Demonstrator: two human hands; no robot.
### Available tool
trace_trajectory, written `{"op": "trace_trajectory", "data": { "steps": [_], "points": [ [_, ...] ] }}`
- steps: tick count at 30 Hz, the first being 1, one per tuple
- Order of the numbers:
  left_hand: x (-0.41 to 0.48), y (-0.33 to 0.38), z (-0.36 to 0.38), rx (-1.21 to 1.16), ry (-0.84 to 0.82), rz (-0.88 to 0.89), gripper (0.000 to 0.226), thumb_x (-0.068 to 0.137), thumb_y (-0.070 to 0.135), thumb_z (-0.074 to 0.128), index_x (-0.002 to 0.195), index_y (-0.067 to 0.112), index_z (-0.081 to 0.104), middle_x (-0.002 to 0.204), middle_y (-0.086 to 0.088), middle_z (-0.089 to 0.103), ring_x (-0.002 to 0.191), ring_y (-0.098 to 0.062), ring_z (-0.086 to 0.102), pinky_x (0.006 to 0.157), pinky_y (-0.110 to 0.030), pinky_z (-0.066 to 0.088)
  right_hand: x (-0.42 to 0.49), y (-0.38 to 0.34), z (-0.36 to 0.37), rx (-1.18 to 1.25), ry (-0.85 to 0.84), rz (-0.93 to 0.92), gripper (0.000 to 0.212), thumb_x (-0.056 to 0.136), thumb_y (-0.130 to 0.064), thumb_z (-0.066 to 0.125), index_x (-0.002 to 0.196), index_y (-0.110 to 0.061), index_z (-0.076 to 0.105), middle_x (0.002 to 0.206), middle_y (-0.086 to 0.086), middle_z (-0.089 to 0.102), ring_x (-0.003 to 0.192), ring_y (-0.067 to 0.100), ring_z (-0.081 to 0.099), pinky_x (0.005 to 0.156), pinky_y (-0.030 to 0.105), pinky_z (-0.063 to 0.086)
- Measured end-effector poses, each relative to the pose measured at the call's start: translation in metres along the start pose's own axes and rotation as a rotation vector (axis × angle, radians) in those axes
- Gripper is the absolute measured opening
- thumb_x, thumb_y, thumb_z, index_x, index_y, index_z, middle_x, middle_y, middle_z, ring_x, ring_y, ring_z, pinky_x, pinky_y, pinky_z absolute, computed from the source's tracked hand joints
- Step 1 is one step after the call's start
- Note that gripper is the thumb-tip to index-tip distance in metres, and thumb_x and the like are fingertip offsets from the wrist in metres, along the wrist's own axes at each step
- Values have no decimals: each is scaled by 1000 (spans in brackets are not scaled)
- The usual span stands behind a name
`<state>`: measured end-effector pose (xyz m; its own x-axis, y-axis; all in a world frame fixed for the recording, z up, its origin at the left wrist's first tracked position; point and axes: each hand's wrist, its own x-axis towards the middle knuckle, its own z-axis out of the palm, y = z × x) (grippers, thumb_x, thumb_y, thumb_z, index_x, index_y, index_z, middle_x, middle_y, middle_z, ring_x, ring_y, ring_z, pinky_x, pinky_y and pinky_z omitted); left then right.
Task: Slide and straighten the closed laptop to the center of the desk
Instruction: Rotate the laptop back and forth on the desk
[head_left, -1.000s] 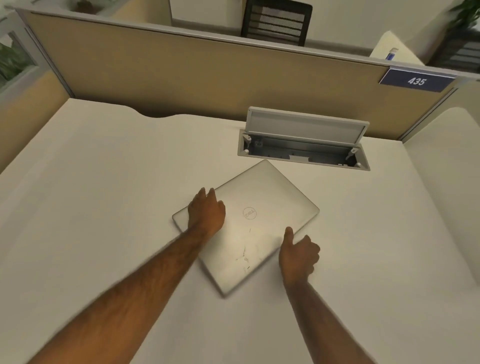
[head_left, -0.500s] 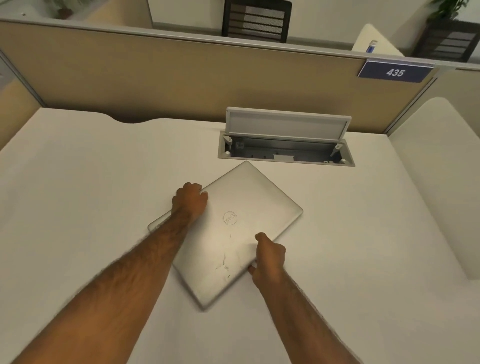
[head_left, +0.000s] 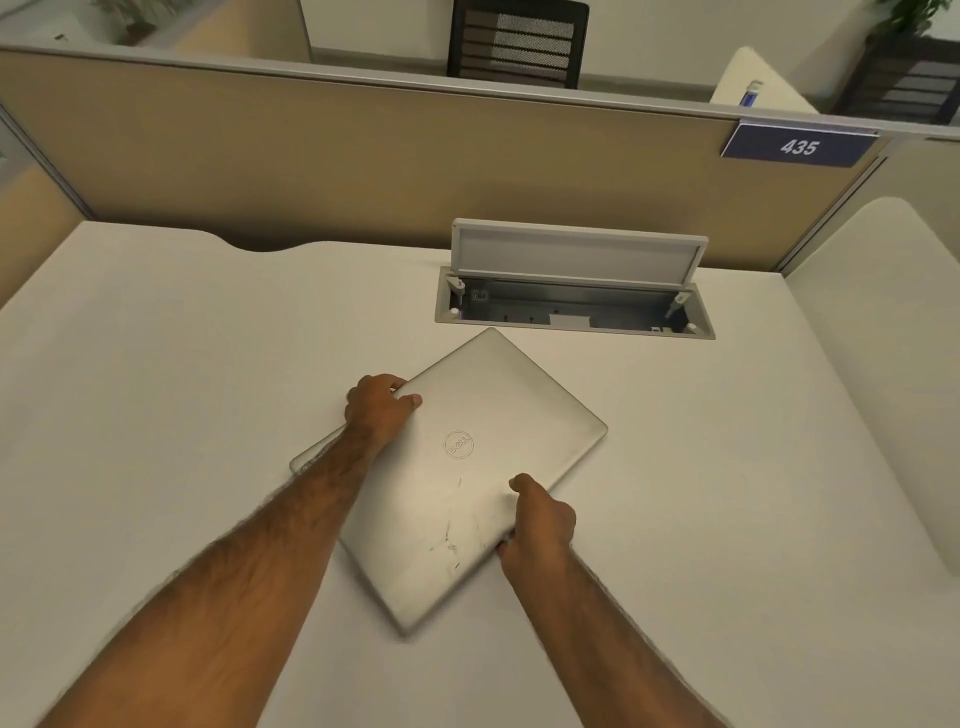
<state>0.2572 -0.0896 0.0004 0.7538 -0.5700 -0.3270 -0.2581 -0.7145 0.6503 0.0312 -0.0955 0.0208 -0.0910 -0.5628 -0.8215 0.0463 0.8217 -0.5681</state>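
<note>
A tan cubicle partition (head_left: 363, 156) runs along the far edge of the white desk (head_left: 156, 389), well beyond both hands. Beyond the right hand, a grey cable box (head_left: 574, 314) is sunk into the desk with its lid (head_left: 576, 252) propped upright; the laptop's far corner stops just short of the box rim. A blue number plate (head_left: 799, 147) reading 435 hangs on the partition farther right, and a dark mesh chair back (head_left: 517, 44) shows over the partition top.

The closed silver Dell laptop (head_left: 467, 467) lies flat on the desk between the two hands, turned diagonally so one corner points toward the person. Its lid carries a round logo and some scuffs nearer the right hand.

The left hand (head_left: 379, 410) grips the laptop's far-left edge, fingers curled over the rim and thumb pressed on the lid, with the forearm lying across the left corner. The right hand (head_left: 540, 519) clamps the near-right edge, thumb on top of the lid and fingers tucked beneath.
</note>
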Motion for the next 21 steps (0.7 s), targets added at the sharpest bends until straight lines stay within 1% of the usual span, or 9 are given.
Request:
{"op": "trace_trajectory", "data": {
  "steps": [2, 5, 7, 11, 14, 17, 19, 21],
  "points": [
    [-1, 2, 0, -10, 8, -5, 41, 83, 35, 73, 118, 14, 72, 120, -12, 72, 116, -36, 62, 102, -43, 50, 1, 0, 0, -13, 0, -5, 17, 81, -9, 71, 79, -3, 56, 81, 12, 57, 73, 31, 54, 69, 41, 47],
    [-3, 3, -2, -38, 14, -21, 40, 84, 32, 74, 119, 14, 71, 121, -12, 71, 118, -36, 61, 104, -43, 49, 4, 0, -1, -73, 9, -15, 15, 80, -7, 70, 82, -2, 57, 87, 15, 59, 73, 32, 54, 71, 42, 49],
    [-5, 4, -4, -70, 18, -44, 38, 83, 30, 74, 117, 15, 72, 120, -11, 71, 117, -34, 61, 103, -43, 49, 5, -1, -2, -99, 10, -23, 13, 80, -5, 69, 81, -1, 57, 88, 15, 59, 73, 32, 55, 70, 41, 49],
    [-10, 3, -9, -116, 34, -80, 35, 82, 28, 74, 114, 16, 72, 116, -9, 72, 115, -33, 62, 101, -44, 51, 8, -5, -3, -119, 1, -59, 13, 78, -1, 68, 79, 0, 55, 86, 13, 56, 73, 29, 51, 68, 39, 45],
    [-15, 3, -14, -137, 47, -102, 35, 82, 28, 73, 114, 16, 71, 115, -8, 72, 115, -34, 62, 100, -45, 51, 8, -12, -3, -141, -1, -98, 16, 78, -1, 68, 75, -2, 52, 80, 10, 51, 70, 27, 45, 65, 36, 40],
    [-21, 4, -19, -161, 68, -130, 35, 82, 27, 73, 115, 17, 71, 116, -8, 71, 116, -34, 60, 101, -44, 51, 9, -22, -1, -176, -5, -151, 27, 77, 1, 68, 64, -6, 46, 68, 6, 44, 57, 24, 37, 56, 32, 32],
    [-25, 5, -21, -190, 80, -156, 35, 81, 26, 72, 116, 18, 70, 118, -8, 70, 117, -34, 60, 100, -44, 51, 11, -29, 1, -202, 2, -190, 29, 76, 3, 70, 61, -6, 46, 64, 5, 43, 53, 23, 36, 54, 30, 32],
    [-31, 6, -24, -218, 100, -178, 37, 81, 25, 72, 118, 18, 68, 122, -9, 67, 118, -34, 59, 101, -45, 51, 11, -35, 2, -227, -10, -225, 30, 76, 3, 70, 60, -6, 46, 64, 5, 43, 55, 23, 36, 56, 32, 34]
  ]
}}
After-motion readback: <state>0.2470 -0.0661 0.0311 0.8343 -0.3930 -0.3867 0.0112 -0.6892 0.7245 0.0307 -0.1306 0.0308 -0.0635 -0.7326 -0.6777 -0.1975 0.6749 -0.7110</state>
